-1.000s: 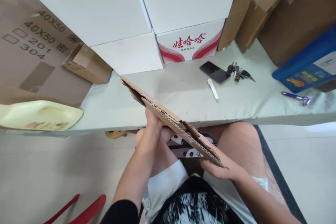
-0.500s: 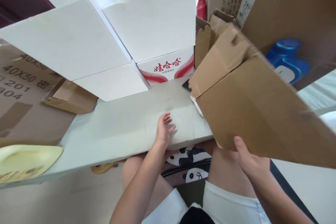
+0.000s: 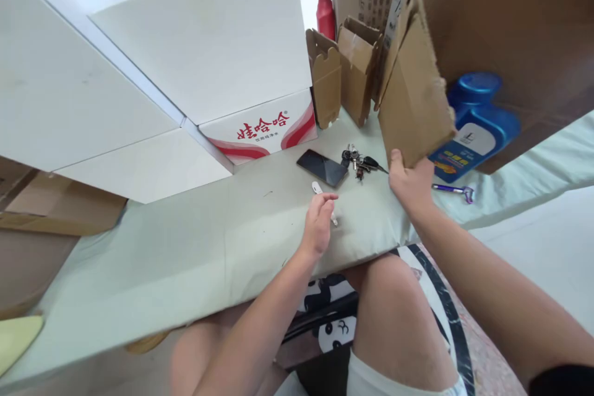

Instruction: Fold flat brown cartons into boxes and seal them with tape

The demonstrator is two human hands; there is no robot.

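Observation:
My right hand [image 3: 411, 182] grips the lower end of a brown cardboard box [image 3: 413, 93], which stands tilted at the right, in front of a blue bottle [image 3: 482, 127]. Over the pale green cloth surface, my left hand [image 3: 320, 219] hovers at or just above a slim white object [image 3: 317, 187]; its fingers are bent, and whether they touch it I cannot tell. Just beyond lies a black phone [image 3: 322, 167], with a bunch of keys [image 3: 357, 159] beside it.
Large white boxes [image 3: 208, 37] stand at the back left. Two small cardboard boxes [image 3: 327, 83] and a red bottle [image 3: 325, 12] are at the back. A purple razor-like object [image 3: 452, 189] lies right of my right hand. A yellow item [image 3: 18, 340] sits at the left edge.
My right hand has moved the cardboard box up and away from me, uncovering the phone and keys. My left hand has shifted right to the white object. The view has turned right.

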